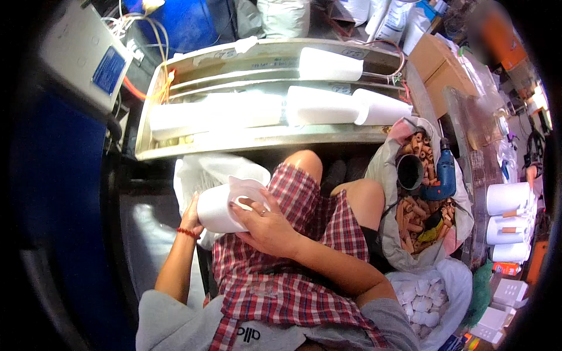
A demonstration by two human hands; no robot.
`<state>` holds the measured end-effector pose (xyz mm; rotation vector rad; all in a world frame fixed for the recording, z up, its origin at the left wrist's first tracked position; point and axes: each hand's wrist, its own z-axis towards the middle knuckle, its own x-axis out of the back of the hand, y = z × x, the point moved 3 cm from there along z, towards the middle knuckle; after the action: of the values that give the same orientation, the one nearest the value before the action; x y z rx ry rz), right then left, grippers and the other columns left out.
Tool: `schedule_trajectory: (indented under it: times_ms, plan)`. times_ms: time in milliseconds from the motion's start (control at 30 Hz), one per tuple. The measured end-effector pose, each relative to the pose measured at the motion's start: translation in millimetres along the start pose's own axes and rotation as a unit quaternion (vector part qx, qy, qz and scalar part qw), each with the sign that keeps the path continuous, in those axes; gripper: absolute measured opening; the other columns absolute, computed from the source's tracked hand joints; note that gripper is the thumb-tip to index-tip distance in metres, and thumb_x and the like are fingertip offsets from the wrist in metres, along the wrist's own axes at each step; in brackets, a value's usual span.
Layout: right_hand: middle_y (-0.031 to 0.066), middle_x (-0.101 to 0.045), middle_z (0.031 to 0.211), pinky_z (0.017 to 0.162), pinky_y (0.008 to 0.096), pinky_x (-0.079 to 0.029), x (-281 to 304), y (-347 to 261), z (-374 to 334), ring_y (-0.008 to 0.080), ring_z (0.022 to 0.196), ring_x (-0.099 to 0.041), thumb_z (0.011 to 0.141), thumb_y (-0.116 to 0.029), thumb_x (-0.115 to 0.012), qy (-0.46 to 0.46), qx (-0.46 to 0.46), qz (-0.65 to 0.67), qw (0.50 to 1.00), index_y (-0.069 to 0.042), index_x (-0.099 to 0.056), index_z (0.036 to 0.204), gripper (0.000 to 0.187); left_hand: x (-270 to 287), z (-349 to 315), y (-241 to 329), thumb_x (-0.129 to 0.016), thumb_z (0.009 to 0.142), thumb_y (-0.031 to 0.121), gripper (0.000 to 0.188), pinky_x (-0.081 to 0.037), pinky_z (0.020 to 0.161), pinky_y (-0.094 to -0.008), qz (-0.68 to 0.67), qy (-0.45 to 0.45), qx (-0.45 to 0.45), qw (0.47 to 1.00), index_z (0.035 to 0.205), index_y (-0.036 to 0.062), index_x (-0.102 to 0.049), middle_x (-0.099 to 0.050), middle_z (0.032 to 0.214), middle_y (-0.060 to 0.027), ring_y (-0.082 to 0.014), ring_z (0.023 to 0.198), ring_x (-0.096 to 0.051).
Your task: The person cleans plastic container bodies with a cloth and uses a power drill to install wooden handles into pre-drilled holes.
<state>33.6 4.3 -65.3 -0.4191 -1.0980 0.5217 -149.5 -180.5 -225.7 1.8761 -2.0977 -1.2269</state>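
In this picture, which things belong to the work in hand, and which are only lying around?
Belonging to the work:
smooth white cylinder, held in the left hand and right hand
similar white cylinders in the long pale trough, probably

Apparently just lying about:
blue power drill
short brown tube-like pieces
brown cardboard box

A grey short-sleeved shirt, marked with black letters, is partly covered by red-white-navy plaid. Red beads are worn at the left wrist, a ring on the right hand.
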Motion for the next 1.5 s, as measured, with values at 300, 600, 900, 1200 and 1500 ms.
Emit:
schedule_trajectory:
  times_ms: [300, 600, 900, 1200, 1500]
  plan:
    - [0.0158, -0.050, 0.127, 0.104, 0.0448, -0.028, 66.8, 113.1, -5.4, 0.0305, 0.120, -0.045, 0.082, -0.011, -0.058, 0.251, -0.183, 0.023, 0.950, -0.003, -0.045, 0.128, 0.048, -199.8, 54.1, 162.9, -0.041, 0.099, 0.030, 0.037, -0.049, 0.083, -0.0318, 0.025, -0.082, -0.375, 0.923, 0.116, -0.0005, -0.052, -0.061, 0.103, -0.0097, -0.0186, 0.095, -0.059]
    - [0.0092, -0.060, 0.112, 0.102, 0.0425, -0.032, 41.4, 163.8, -17.5, 0.0257, 0.114, -0.050, 0.079, -0.019, -0.062, 0.164, -0.212, -0.001, 0.963, -0.007, -0.059, 0.111, 0.035, -253.9, 315.3, 207.7, -0.055, 0.093, 0.029, 0.023, -0.039, 0.069, -0.0225, 0.146, 0.018, -0.406, 0.902, 0.093, 0.0074, -0.063, -0.056, 0.083, 0.0040, -0.0057, 0.074, -0.046]
    - [0.0062, -0.058, 0.116, 0.107, 0.0492, -0.021, 45.9, 168.9, -20.1, 0.0262, 0.121, -0.045, 0.082, -0.026, -0.060, 0.090, -0.255, 0.002, 0.963, -0.009, -0.060, 0.111, 0.034, -252.9, 394.9, 212.5, -0.052, 0.094, 0.029, 0.029, -0.045, 0.065, -0.0251, 0.348, 0.024, -0.335, 0.875, 0.101, 0.0031, -0.064, -0.062, 0.078, -0.0002, -0.0099, 0.070, -0.056]
    - [0.0084, -0.058, 0.114, 0.107, 0.0514, -0.020, 42.8, 160.1, -15.5, 0.0255, 0.121, -0.047, 0.081, -0.022, -0.058, 0.084, -0.224, 0.010, 0.971, -0.005, -0.059, 0.107, 0.031, -368.2, 295.7, 166.6, -0.067, 0.080, 0.027, 0.044, -0.046, 0.084, -0.0415, 0.561, 0.171, -0.577, 0.568, 0.115, 0.0056, -0.052, -0.059, 0.110, -0.0191, -0.0369, 0.097, -0.058]
    - [0.0056, -0.057, 0.112, 0.105, 0.0618, -0.014, 32.7, 165.6, -18.7, 0.0255, 0.124, -0.042, 0.081, -0.024, -0.057, 0.080, -0.235, 0.022, 0.969, -0.008, -0.059, 0.102, 0.026, -628.2, 195.7, -81.5, -0.060, 0.083, 0.036, 0.053, -0.031, 0.102, -0.0430, 0.709, -0.257, -0.568, 0.330, 0.126, 0.0072, -0.047, -0.042, 0.135, -0.0143, -0.0295, 0.124, -0.041]
